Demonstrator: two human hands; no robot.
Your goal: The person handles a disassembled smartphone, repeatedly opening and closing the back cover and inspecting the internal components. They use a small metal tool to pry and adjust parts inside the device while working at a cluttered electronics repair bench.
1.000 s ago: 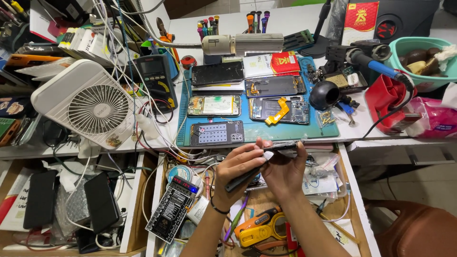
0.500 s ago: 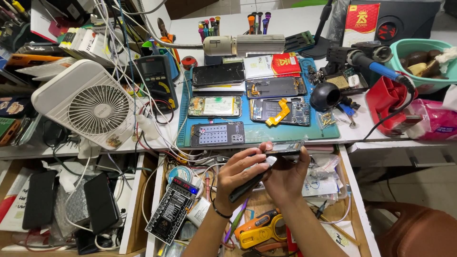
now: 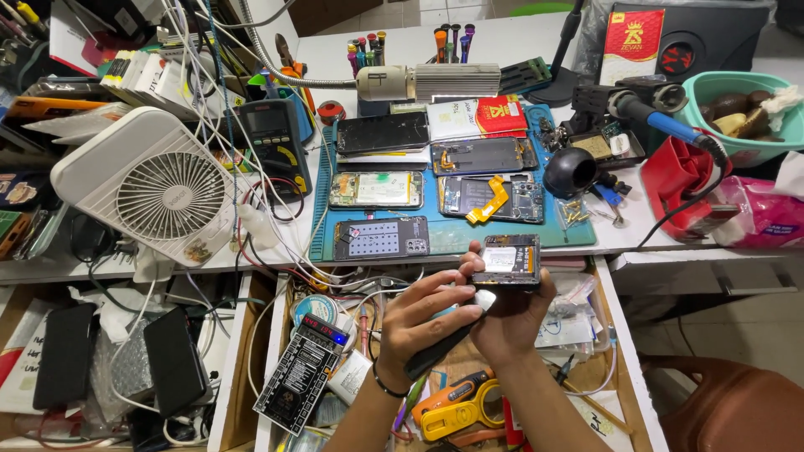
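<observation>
Right hand [image 3: 512, 311]: grip clasped an opened phone [image 3: 506, 261] above the drawer [image 3: 615, 351].
Left hand [image 3: 419, 320]: grip pinched a dark tool [image 3: 440, 350] touching the phone.

Red-and-white flat package [image 3: 477, 117] at the blue mat's rear edge. Red-and-gold label [image 3: 633, 37] on the black box, far right. Pink plastic packet [image 3: 758, 216] at the tabletop's right edge. Multimeter screen [image 3: 262, 120], grey, left of mat.
</observation>
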